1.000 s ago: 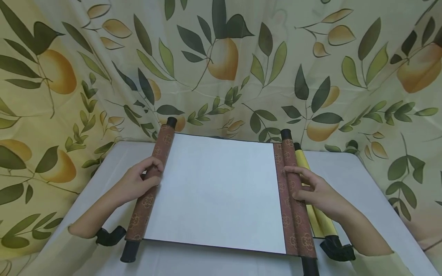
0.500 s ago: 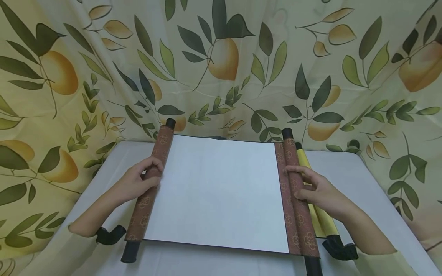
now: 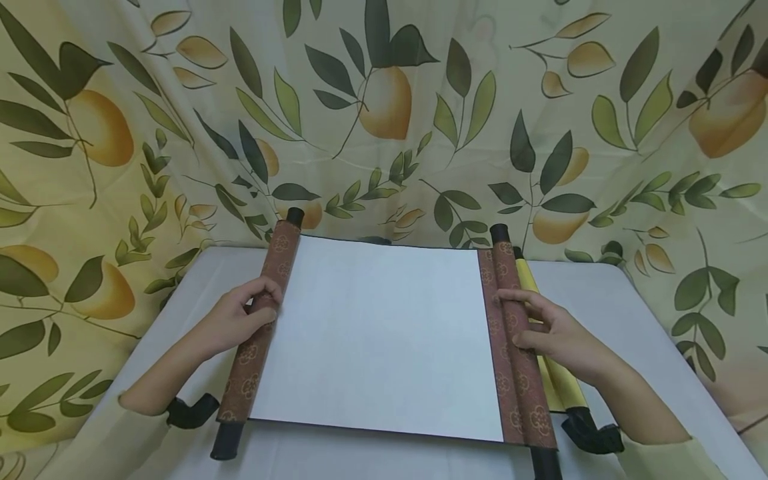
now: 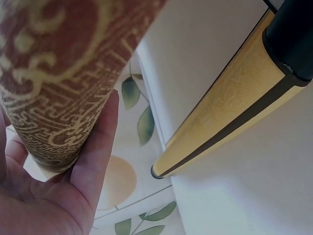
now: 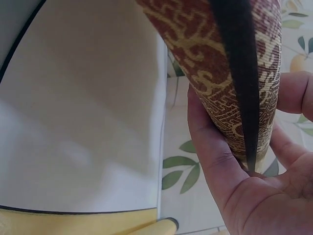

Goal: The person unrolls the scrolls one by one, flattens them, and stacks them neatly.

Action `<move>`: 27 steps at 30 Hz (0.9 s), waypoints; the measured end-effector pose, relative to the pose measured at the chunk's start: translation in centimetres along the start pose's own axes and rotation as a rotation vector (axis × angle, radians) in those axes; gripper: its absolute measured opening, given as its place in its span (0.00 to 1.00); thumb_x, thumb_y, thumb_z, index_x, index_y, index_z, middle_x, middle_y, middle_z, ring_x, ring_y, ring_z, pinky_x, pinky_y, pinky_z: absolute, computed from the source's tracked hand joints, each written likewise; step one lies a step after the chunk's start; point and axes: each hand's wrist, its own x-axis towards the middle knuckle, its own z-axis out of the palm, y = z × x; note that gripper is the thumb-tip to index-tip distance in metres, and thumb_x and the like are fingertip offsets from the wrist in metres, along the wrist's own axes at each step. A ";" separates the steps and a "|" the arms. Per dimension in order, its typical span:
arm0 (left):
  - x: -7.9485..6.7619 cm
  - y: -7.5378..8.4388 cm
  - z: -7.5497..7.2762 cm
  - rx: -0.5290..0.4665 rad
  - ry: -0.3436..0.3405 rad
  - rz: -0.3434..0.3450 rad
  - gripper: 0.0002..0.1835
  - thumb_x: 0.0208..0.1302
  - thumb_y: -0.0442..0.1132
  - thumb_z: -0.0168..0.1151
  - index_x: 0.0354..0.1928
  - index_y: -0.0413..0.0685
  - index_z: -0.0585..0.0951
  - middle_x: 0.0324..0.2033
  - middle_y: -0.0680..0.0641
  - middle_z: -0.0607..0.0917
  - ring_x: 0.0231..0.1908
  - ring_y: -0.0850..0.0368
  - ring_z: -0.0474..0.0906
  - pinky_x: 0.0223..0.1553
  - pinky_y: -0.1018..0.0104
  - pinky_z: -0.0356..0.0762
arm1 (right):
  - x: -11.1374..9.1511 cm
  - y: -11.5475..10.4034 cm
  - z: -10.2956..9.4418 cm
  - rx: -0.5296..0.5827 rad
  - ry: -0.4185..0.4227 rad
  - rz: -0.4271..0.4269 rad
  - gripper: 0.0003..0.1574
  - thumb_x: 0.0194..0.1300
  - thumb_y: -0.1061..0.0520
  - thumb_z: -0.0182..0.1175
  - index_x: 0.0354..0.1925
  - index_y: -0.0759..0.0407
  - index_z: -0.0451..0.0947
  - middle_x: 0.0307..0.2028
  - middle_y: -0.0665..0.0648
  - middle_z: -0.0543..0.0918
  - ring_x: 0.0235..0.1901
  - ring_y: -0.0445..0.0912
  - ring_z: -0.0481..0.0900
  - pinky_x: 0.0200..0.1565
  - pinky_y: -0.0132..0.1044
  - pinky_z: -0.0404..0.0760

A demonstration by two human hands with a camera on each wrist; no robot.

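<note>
A hanging scroll [image 3: 384,340] with brown-red patterned ends is spread between my hands, its blank white sheet facing up. My left hand [image 3: 234,319] grips the left roller [image 3: 247,377], thumb toward the sheet. On the other side my right hand [image 3: 561,337] holds the right roller [image 3: 537,410] near its middle, fingers across its top. Black knobs cap both rollers. The left wrist view has the gold-patterned roller [image 4: 63,98] in the palm; in the right wrist view a dark strip runs along the roller [image 5: 210,63].
A yellow scroll [image 3: 563,387] lies on the white table [image 3: 624,333], partly hidden beneath the brown-red one. Its yellow roller [image 4: 230,107] with a black knob shows in the left wrist view. A fruit-and-leaf patterned cloth [image 3: 444,160] hangs behind the table.
The right roller and my right hand have shifted slightly to the right, widening the spread a little. The left roller's far end has dipped slightly; both grips are the same.
</note>
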 end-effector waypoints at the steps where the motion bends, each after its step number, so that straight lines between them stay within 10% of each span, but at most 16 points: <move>1: 0.0 0.0 0.0 0.001 -0.001 -0.001 0.08 0.65 0.30 0.55 0.44 0.48 0.78 0.39 0.46 0.77 0.36 0.50 0.69 0.31 0.63 0.73 | 0.0 0.0 0.0 0.002 -0.002 -0.001 0.42 0.67 0.66 0.57 0.74 0.54 0.55 0.66 0.72 0.61 0.53 0.63 0.75 0.42 0.47 0.84; 15: -0.2 -0.3 -0.1 0.032 0.012 -0.003 0.15 0.59 0.37 0.73 0.40 0.52 0.74 0.34 0.46 0.74 0.31 0.52 0.68 0.28 0.64 0.69 | 0.2 -0.2 0.2 -0.032 0.018 0.013 0.42 0.66 0.65 0.58 0.74 0.52 0.57 0.66 0.71 0.62 0.51 0.62 0.74 0.41 0.46 0.83; 27: -0.1 -0.5 -0.4 0.042 0.010 0.024 0.13 0.60 0.28 0.65 0.44 0.49 0.76 0.46 0.45 0.79 0.42 0.48 0.72 0.37 0.60 0.77 | 0.3 0.0 -0.1 -0.035 0.006 0.014 0.41 0.67 0.65 0.58 0.74 0.53 0.56 0.67 0.71 0.61 0.53 0.63 0.74 0.42 0.46 0.83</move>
